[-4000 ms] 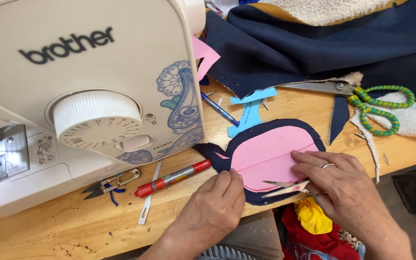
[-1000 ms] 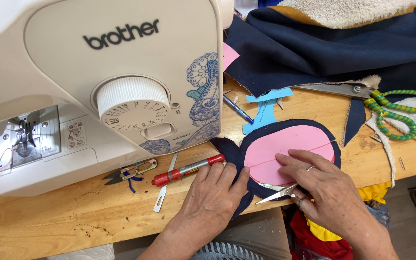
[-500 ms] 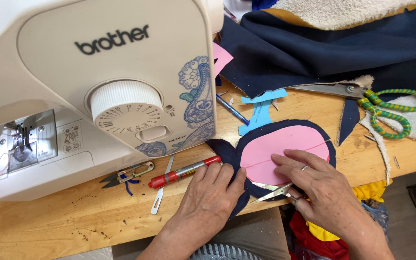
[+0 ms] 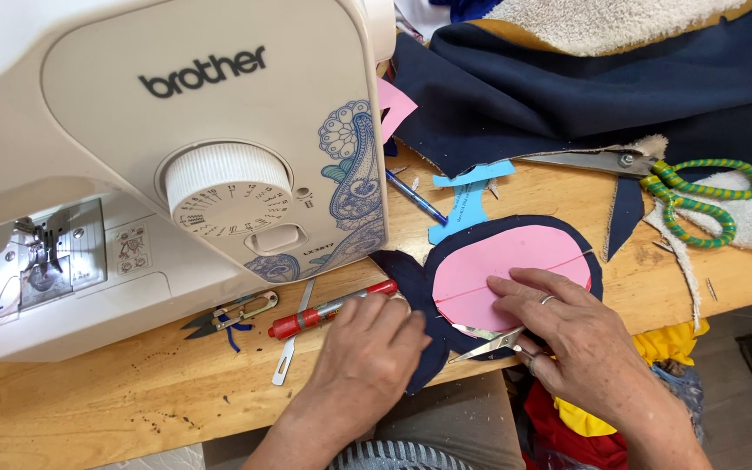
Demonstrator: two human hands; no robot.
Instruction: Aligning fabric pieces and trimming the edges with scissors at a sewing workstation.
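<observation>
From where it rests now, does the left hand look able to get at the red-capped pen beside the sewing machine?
Probably yes. The left hand lies flat on the dark fabric, its fingertips right beside the red-capped pen, with only bare wooden table around.

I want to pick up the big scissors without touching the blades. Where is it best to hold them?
Probably by the green-and-yellow wrapped handle loops, coming from the right. The large scissors lie flat on the wooden table, blades pointing left, the tips lying against the navy fabric.
</observation>
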